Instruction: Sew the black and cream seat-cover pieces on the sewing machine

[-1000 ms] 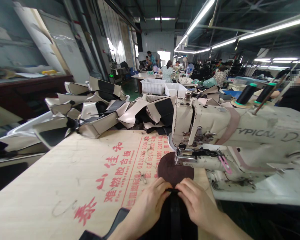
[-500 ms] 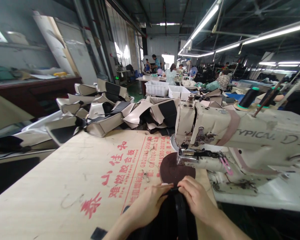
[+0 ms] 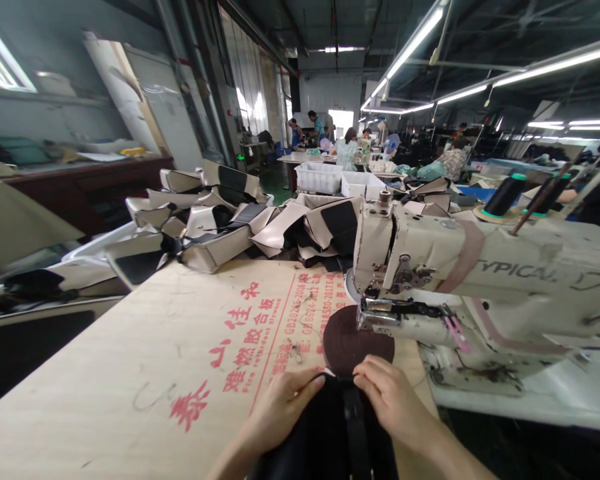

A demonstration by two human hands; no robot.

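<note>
A black fabric piece [image 3: 325, 433] with a darker strap down its middle hangs between my hands at the bottom centre. My left hand [image 3: 287, 403] pinches its upper left edge, thumb against fingers. On the right, my right hand [image 3: 393, 400] grips the same top edge beside the strap. Just beyond the fingertips lies a dark brown round disc [image 3: 353, 340], partly beneath the arm end of a cream sewing machine [image 3: 430, 247]. A bit of white shows near my left fingertips.
The plywood table [image 3: 180, 333] with red printing spreads to the left. Beige and black sewn pieces [image 3: 215, 247] are heaped at its far edge. White bins [image 3: 320, 179] and several people stand farther back. Thread cones [image 3: 505, 195] stand behind the machine.
My left hand has shifted slightly left along the fabric's edge, and the black piece looks spread wider between my hands. The whole view has moved slightly.
</note>
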